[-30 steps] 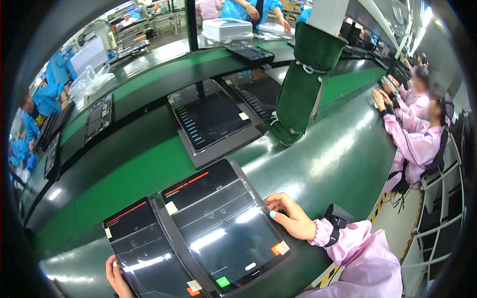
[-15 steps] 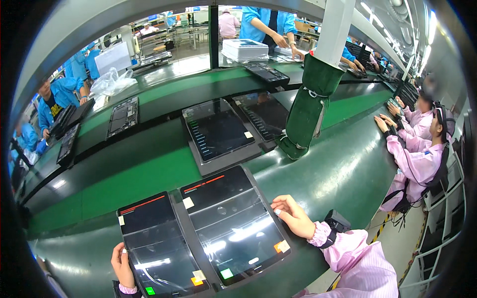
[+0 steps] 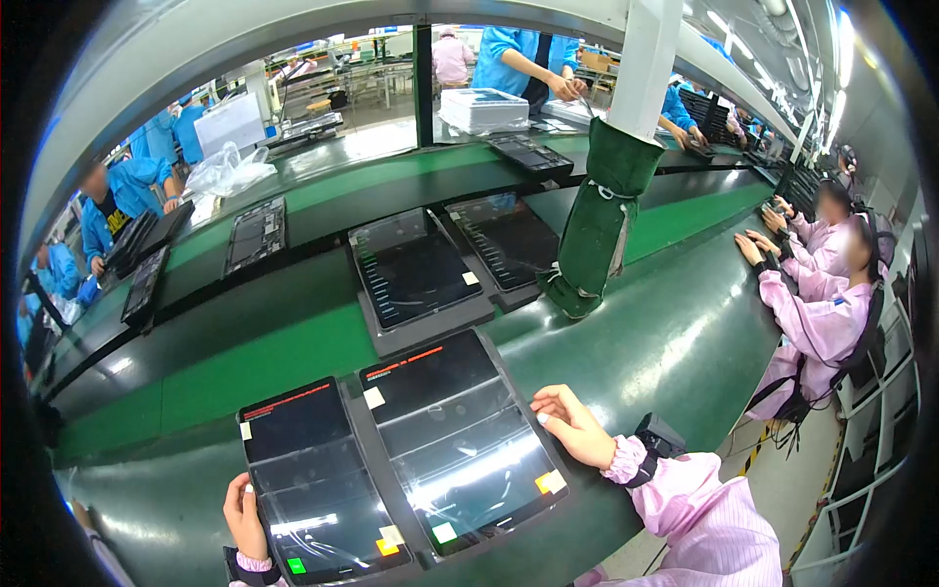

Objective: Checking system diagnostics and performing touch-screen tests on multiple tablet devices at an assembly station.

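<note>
Two tablets with dark, glossy screens lie side by side on a dark grey tray (image 3: 399, 479) before me. The left tablet (image 3: 318, 470) bears a green sticker and an orange one near its lower edge, plus pale paper tabs. Similar stickers mark the right tablet (image 3: 460, 430); both show red lines at the top. My left hand (image 3: 245, 516) rests at the left tablet's outer edge, fingers loosely extended. Beside the right tablet's outer edge is my right hand (image 3: 575, 428), fingers slightly bent and thumb apart, with nothing seen in it.
Beyond, another tray carries a tablet (image 3: 416, 269) on the green belt, with one more tablet (image 3: 504, 240) beside it. A post wrapped in green cloth (image 3: 599, 215) stands right of them. Co-workers in pink (image 3: 817, 303) sit at right; others in blue work across the line.
The trays with tablets on the belt have shifted slightly left. Across the line, a co-worker's hands have come together. My hands keep their places beside the tablets.
</note>
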Demonstrator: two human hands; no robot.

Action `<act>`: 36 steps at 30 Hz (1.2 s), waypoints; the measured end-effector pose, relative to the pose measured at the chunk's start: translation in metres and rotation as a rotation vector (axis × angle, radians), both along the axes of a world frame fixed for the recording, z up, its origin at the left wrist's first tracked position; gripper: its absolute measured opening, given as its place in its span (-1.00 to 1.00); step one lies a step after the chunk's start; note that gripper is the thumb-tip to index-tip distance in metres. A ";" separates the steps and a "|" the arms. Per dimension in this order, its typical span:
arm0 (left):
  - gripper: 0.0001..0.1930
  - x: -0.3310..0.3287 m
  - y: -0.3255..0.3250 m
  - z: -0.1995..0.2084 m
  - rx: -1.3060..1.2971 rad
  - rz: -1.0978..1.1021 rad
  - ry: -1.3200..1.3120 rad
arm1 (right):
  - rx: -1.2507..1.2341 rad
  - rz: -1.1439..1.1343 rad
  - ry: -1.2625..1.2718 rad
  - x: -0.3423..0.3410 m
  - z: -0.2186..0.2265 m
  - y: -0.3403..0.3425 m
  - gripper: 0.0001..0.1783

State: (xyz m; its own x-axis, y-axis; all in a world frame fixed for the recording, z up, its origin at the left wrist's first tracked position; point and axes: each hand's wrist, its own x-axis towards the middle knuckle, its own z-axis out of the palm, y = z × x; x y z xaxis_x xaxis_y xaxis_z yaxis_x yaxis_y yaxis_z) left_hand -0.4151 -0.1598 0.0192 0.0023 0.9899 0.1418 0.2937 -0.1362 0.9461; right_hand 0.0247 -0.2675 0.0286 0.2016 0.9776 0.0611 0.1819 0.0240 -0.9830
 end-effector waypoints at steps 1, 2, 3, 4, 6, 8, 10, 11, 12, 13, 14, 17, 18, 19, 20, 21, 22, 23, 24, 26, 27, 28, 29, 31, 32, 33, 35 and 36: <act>-0.79 0.000 0.002 -0.001 -0.004 0.004 0.003 | -0.004 0.004 0.003 0.001 -0.001 0.001 -0.67; -0.78 -0.001 0.003 -0.004 0.012 0.002 0.017 | 0.002 -0.001 -0.001 0.003 -0.003 0.000 -0.67; -0.78 -0.001 0.003 -0.005 0.026 -0.001 0.031 | 0.006 -0.007 -0.004 0.003 -0.003 -0.001 -0.67; -0.77 -0.002 0.003 -0.002 0.044 -0.003 0.069 | 0.010 -0.001 -0.038 0.003 0.000 -0.001 -0.66; -0.77 -0.001 0.004 -0.002 0.035 0.001 0.061 | 0.005 -0.006 -0.040 0.002 0.002 0.000 -0.66; -0.77 0.000 0.002 0.002 -0.011 -0.005 0.012 | -0.005 -0.003 -0.038 0.001 0.003 -0.001 -0.66; -0.76 -0.003 0.003 0.001 -0.010 -0.004 0.034 | 0.001 0.005 -0.025 -0.002 0.004 0.001 -0.66; -0.76 -0.005 0.002 0.002 -0.003 -0.002 0.058 | 0.017 0.019 -0.018 -0.003 0.003 0.002 -0.66; -0.75 -0.003 -0.001 0.006 -0.007 -0.010 0.009 | 0.019 0.017 -0.025 -0.005 0.003 0.002 -0.65; -0.66 -0.008 -0.001 0.004 -0.061 -0.061 -0.046 | 0.021 0.019 -0.030 -0.005 0.005 0.003 -0.65; -0.55 -0.007 -0.005 0.012 -0.069 -0.121 -0.063 | 0.003 0.007 -0.043 -0.005 0.006 0.003 -0.64; -0.17 -0.010 -0.017 0.020 -0.125 -0.368 -0.113 | -0.002 -0.022 -0.086 -0.002 0.008 0.001 -0.64; -0.09 -0.010 -0.022 0.022 -0.130 -0.386 -0.091 | 0.003 -0.020 -0.080 0.000 0.008 0.001 -0.65; -0.01 -0.008 -0.025 0.022 -0.135 -0.411 -0.075 | 0.009 -0.024 -0.080 0.002 0.010 -0.001 -0.65; 0.02 -0.014 -0.028 0.019 -0.137 -0.462 -0.063 | -0.001 -0.019 -0.054 -0.001 0.013 -0.002 -0.65; 0.05 -0.018 -0.028 0.015 -0.134 -0.522 -0.061 | -0.008 -0.021 -0.039 0.000 0.016 -0.002 -0.65; 0.09 -0.021 -0.029 0.015 -0.169 -0.553 -0.085 | -0.004 -0.008 -0.028 0.000 0.013 -0.002 -0.63; 0.11 -0.022 -0.029 0.015 -0.185 -0.591 -0.137 | -0.014 -0.002 -0.038 0.000 0.014 -0.002 -0.63; 0.11 -0.024 -0.030 0.016 -0.185 -0.600 -0.142 | -0.027 0.000 -0.019 -0.002 0.015 -0.002 -0.64; 0.11 -0.026 -0.031 0.020 -0.185 -0.605 -0.146 | -0.040 0.006 0.001 -0.004 0.015 -0.001 -0.64; 0.10 -0.025 -0.031 0.023 -0.173 -0.625 -0.067 | -0.036 0.002 -0.014 -0.004 0.015 -0.001 -0.64; 0.10 -0.024 -0.032 0.025 -0.162 -0.644 0.012 | -0.032 -0.002 -0.031 -0.004 0.014 -0.001 -0.64; 0.10 -0.023 -0.032 0.028 -0.163 -0.642 0.012 | -0.032 0.000 -0.030 -0.004 0.015 -0.001 -0.64; 0.09 -0.021 -0.033 0.031 -0.186 -0.619 0.016 | -0.039 -0.007 -0.039 -0.005 0.017 -0.001 -0.64; 0.09 -0.021 -0.033 0.030 -0.187 -0.617 0.017 | -0.039 -0.005 -0.038 -0.005 0.017 -0.001 -0.64; 0.07 -0.021 -0.032 0.029 -0.189 -0.613 0.009 | -0.039 -0.009 -0.035 -0.005 0.017 -0.001 -0.64; 0.06 -0.022 -0.030 0.025 -0.191 -0.609 0.002 | -0.038 -0.013 -0.033 -0.005 0.017 -0.001 -0.64; 0.02 -0.023 -0.030 0.022 -0.196 -0.572 -0.044 | -0.038 -0.010 -0.040 -0.005 0.018 -0.001 -0.64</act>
